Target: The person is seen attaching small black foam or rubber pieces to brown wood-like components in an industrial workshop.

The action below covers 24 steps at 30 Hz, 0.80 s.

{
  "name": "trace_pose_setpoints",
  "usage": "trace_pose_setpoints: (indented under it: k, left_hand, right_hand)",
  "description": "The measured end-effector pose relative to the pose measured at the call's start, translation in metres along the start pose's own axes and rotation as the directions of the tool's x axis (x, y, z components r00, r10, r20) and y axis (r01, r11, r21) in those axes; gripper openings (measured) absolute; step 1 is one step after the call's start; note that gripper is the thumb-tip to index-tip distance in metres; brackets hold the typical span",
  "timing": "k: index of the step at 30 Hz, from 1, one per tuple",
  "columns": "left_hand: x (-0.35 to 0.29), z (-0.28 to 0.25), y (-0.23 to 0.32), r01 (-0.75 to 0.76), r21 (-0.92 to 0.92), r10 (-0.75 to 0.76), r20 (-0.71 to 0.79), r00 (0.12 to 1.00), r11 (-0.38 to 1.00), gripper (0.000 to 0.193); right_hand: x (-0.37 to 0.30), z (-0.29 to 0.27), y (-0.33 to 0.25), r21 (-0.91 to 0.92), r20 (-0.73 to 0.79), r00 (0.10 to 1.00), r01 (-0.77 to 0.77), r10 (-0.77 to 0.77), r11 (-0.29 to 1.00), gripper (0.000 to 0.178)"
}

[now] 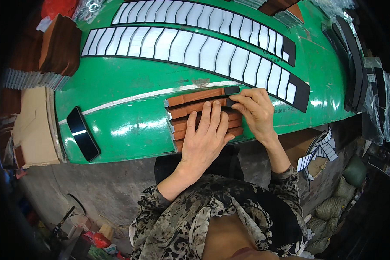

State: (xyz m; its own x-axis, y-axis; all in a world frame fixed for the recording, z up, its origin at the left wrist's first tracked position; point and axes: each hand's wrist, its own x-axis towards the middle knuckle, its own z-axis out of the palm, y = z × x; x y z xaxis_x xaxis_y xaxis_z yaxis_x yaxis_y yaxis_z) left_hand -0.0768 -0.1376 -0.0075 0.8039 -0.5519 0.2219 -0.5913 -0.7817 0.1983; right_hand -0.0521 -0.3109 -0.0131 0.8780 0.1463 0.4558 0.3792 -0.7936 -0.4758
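Observation:
Several reddish-brown, wood-look strips (197,96) lie side by side near the table's front edge, with greyish left ends. My left hand (203,145) rests over them, fingers stretched out and pressing on the strips from above. At their right end, my right hand (258,110) is closed in a pinch on a small black piece (230,103) at the end of the second strip. Another black piece (232,90) covers the right end of the farthest strip. Beyond them lie two long black sheets (299,93) bearing rows of white, wavy-edged pieces.
A dark phone (83,134) lies on the green table (130,80) at left. Brown strips are stacked (60,45) at the far left beside a cardboard box (37,125). Black sheets (349,65) and clear plastic (379,104) hang at the right edge. An open carton (292,145) stands below.

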Motion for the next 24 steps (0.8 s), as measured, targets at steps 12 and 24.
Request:
trace_pose_setpoints:
  k: [12,24]
  left_hand:
    - [0.0001,0.0007,0.0004,0.003,0.01,-0.003,-0.003,1.0,1.0,0.059]
    - [0.0001,0.0006,0.0004,0.001,0.001,-0.001,0.005,1.0,1.0,0.059]
  right_hand:
    - [0.002,-0.0022,0.0018,-0.04,0.023,0.999,0.031,-0.03,0.999,0.026]
    - [0.0014,-0.0004,0.0063,-0.008,0.027,0.999,0.036,-0.036,0.999,0.027]
